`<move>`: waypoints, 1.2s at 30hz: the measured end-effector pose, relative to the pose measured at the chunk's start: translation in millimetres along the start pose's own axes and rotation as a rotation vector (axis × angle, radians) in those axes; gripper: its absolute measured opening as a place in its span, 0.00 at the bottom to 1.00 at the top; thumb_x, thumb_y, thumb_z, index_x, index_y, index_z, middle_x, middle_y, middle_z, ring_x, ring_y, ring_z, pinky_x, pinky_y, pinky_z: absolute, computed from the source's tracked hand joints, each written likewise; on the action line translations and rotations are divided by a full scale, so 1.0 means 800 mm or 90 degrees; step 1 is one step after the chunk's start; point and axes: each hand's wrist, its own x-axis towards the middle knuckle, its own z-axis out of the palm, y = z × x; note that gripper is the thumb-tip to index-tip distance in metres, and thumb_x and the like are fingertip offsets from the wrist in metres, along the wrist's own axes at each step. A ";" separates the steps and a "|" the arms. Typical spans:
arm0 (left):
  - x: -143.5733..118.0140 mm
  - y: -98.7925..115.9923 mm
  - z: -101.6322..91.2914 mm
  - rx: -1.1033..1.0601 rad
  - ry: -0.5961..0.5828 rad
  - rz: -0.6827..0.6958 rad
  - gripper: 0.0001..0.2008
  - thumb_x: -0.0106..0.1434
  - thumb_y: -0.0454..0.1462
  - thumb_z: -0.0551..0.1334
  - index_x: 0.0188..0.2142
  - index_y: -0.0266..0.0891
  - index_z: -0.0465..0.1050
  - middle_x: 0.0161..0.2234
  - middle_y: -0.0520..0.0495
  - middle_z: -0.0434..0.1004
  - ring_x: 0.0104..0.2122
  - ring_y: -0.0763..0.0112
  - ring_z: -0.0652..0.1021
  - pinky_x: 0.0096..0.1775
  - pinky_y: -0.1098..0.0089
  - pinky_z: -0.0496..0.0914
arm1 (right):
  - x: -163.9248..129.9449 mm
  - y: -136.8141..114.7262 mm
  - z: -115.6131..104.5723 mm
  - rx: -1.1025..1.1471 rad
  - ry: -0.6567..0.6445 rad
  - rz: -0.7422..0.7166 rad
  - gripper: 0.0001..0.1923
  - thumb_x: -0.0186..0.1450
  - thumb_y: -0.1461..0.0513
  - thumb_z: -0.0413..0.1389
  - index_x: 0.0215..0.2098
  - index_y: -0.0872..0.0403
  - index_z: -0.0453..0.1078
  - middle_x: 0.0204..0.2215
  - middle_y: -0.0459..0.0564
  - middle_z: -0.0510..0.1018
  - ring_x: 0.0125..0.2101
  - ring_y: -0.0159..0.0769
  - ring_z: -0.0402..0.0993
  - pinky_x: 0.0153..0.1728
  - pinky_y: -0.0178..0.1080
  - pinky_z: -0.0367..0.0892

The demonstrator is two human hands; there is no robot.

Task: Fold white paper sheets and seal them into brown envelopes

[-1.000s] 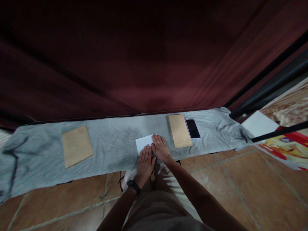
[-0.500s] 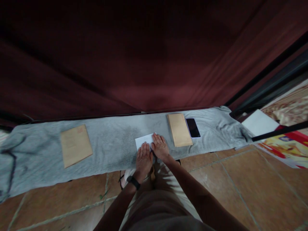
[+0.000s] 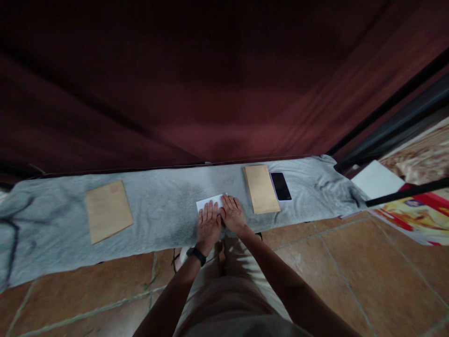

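Note:
A small white piece of paper, apparently folded, lies on the grey cloth right in front of me. My left hand rests flat over its near left part, fingers extended and a little apart. Pressed flat at its right end is my right hand, with the thumb close to the left hand. Both palms cover much of the paper, so its near edge is hidden. Just right of my right hand lies a stack of brown envelopes.
A phone lies beside the stack. Another brown envelope sits at the left. Dark red fabric rises behind the cloth. At the right are a black bar, a white sheet and a colourful printed package.
My left hand has slid slightly forward and left on the paper, its fingers spreading more and covering more of it. My right hand stays in nearly the same place.

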 end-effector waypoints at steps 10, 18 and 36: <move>-0.007 -0.031 -0.001 -0.023 0.055 -0.040 0.29 0.73 0.37 0.47 0.71 0.31 0.54 0.71 0.35 0.56 0.72 0.54 0.55 0.69 0.48 0.51 | -0.001 0.001 0.001 -0.010 0.006 -0.006 0.28 0.77 0.59 0.44 0.73 0.59 0.54 0.71 0.55 0.59 0.70 0.43 0.54 0.70 0.51 0.48; -0.010 -0.032 -0.009 -0.002 0.059 -0.028 0.28 0.73 0.37 0.47 0.71 0.33 0.57 0.71 0.35 0.55 0.72 0.52 0.55 0.70 0.43 0.48 | -0.013 0.005 0.000 -0.036 0.011 0.027 0.27 0.77 0.60 0.42 0.73 0.57 0.54 0.71 0.54 0.58 0.70 0.45 0.55 0.69 0.52 0.49; -0.007 -0.029 -0.008 -0.018 0.047 -0.036 0.28 0.73 0.36 0.49 0.70 0.33 0.57 0.72 0.34 0.53 0.73 0.50 0.51 0.70 0.40 0.44 | -0.035 -0.012 -0.006 0.053 -0.001 -0.083 0.25 0.75 0.63 0.47 0.69 0.56 0.62 0.70 0.54 0.63 0.69 0.42 0.56 0.69 0.49 0.54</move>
